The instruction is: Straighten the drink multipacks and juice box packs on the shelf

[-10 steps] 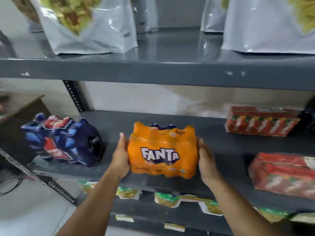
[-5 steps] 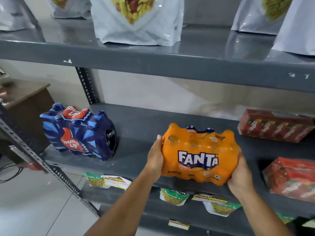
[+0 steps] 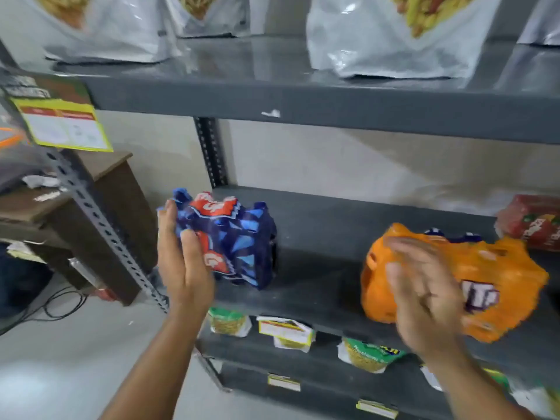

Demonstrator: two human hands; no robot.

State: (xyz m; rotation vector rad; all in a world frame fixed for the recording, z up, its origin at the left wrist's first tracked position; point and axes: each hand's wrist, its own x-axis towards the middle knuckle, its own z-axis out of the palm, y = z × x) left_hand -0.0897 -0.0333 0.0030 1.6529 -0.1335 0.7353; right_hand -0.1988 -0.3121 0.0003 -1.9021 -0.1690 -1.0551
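Note:
A dark blue drink multipack [image 3: 239,241] with red labels sits at the left end of the grey middle shelf [image 3: 318,268], turned at an angle. My left hand [image 3: 181,259] lies flat against its left side, fingers up, touching the wrap. An orange Fanta multipack [image 3: 497,277] rests on the shelf to the right. My right hand [image 3: 424,295] is blurred in front of that pack's left half, fingers spread, holding nothing. A red juice box pack [image 3: 533,222] shows at the right edge, further back.
White snack bags [image 3: 391,34] stand on the upper shelf. Noodle packets [image 3: 288,331] and price tags line the shelf below. A perforated grey upright [image 3: 103,225] runs diagonally at the left, with a brown wooden table [image 3: 115,189] and floor cables behind it.
Both hands have let go of the Fanta pack. My left hand moved left onto the blue multipack, and my right hand is travelling left. The view has swung left.

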